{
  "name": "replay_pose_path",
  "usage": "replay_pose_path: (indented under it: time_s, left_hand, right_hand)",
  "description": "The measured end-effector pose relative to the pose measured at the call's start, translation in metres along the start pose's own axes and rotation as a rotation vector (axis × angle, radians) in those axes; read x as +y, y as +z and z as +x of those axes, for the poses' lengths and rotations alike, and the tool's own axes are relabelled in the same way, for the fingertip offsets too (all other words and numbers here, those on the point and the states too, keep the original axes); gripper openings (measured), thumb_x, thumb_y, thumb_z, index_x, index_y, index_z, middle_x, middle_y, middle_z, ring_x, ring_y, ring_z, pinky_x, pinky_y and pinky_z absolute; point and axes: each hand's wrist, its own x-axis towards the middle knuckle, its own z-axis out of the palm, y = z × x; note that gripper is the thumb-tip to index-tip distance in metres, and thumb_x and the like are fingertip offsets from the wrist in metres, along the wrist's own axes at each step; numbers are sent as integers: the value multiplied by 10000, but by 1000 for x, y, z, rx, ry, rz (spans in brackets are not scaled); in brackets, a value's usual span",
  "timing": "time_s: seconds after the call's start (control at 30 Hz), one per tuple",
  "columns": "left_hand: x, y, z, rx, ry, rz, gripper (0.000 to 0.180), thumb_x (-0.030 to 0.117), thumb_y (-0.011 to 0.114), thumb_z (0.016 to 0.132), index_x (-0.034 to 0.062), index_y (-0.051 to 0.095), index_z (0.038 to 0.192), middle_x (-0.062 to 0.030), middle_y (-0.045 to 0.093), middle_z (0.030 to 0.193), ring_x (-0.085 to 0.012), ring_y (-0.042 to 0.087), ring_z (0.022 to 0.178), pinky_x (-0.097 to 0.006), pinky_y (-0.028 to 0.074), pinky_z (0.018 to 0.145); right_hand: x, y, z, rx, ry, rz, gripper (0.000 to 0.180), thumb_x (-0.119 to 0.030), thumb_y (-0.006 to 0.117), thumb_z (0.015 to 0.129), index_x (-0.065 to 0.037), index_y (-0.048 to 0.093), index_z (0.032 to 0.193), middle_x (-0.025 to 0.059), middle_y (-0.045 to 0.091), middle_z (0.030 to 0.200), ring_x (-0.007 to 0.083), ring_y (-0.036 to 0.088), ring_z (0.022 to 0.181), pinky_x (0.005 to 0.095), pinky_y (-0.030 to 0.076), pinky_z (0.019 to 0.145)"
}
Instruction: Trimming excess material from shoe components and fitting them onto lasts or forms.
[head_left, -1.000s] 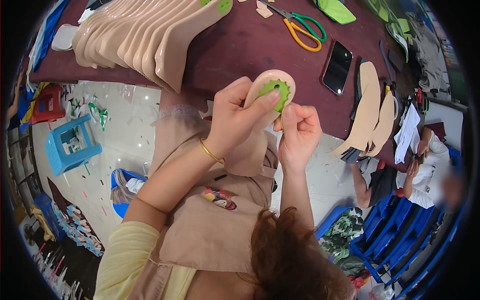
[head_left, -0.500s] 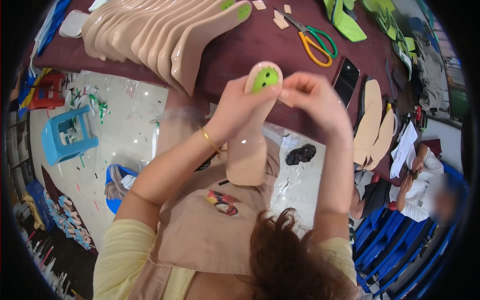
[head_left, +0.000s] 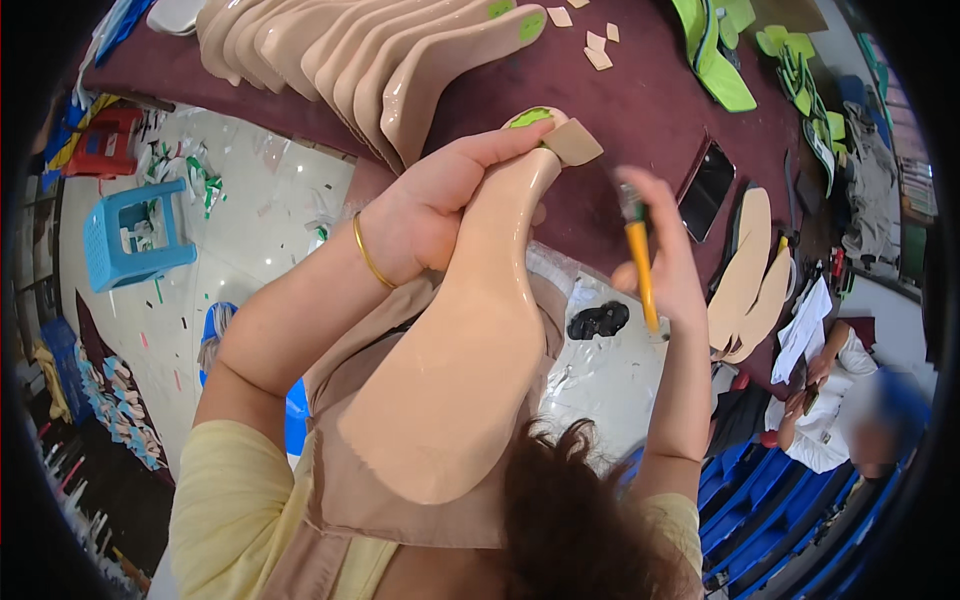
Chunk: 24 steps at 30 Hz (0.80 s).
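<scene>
My left hand (head_left: 430, 195) grips the narrow end of a glossy beige high-heel shoe sole (head_left: 450, 340), whose wide rounded end hangs down over my apron. A jagged green patch (head_left: 530, 117) shows at that narrow end, partly covered by my thumb. Beside the thumb tip, a small square beige flap (head_left: 574, 143) sticks out to the right; whether it is still joined to the sole is hard to tell. Off to the right, my right hand (head_left: 668, 250) is closed around scissors (head_left: 639, 265) with an orange-yellow handle, the blades blurred and apart from the sole.
A row of similar beige soles (head_left: 400, 90) stands on the dark red table (head_left: 620, 110), near small beige scraps (head_left: 597, 52). A black phone (head_left: 708, 190), flat beige soles (head_left: 745, 270) and green pieces (head_left: 715, 60) lie rightward. Another person (head_left: 825, 400) sits at far right; a blue stool (head_left: 140, 235) stands left.
My right hand has left the sole's narrow end and picked up the scissors from the table. The sole has come closer and tilted, with the beige flap now showing at its tip.
</scene>
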Motion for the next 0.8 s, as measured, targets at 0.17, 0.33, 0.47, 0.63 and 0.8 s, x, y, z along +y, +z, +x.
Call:
replay_pose_path:
  time_s: [0.17,0.33,0.47,0.63,0.8]
  left_hand:
    - [-4,14,3,23,-40,32,237,340,583,885,108,630,872,27,562,630,-101,459,502,-255,383,441]
    - [-9,15,1,109,-60,65,245,339,590,881,101,636,917,23,564,638,-104,514,528,-257,422,462]
    - [-11,8,5,41,202,152,258,325,597,878,87,629,972,25,598,732,-95,551,576,-249,463,515]
    - [-20,12,4,-79,507,304,284,293,590,881,68,592,1053,1,620,957,-106,593,819,-251,480,733]
    - [-27,18,12,-39,617,318,204,253,627,856,72,602,947,11,605,825,-76,585,725,-245,484,609]
  right_hand:
    - [-27,0,-3,-42,-39,-36,802,-367,866,525,-95,514,1192,83,487,999,219,494,838,315,437,773]
    - [5,5,-1,115,-174,-243,548,-273,821,628,-62,581,1072,102,618,859,229,601,749,313,484,644]
    - [0,-4,42,373,-34,-763,374,-179,677,792,-55,548,1121,130,601,984,306,598,837,337,482,741]
    - [-51,42,31,-45,263,1249,290,-104,607,877,-48,551,1156,38,586,991,108,543,911,246,437,816]
    - [-38,72,18,368,-83,926,239,-72,734,757,-79,590,948,22,584,943,107,542,825,276,436,779]
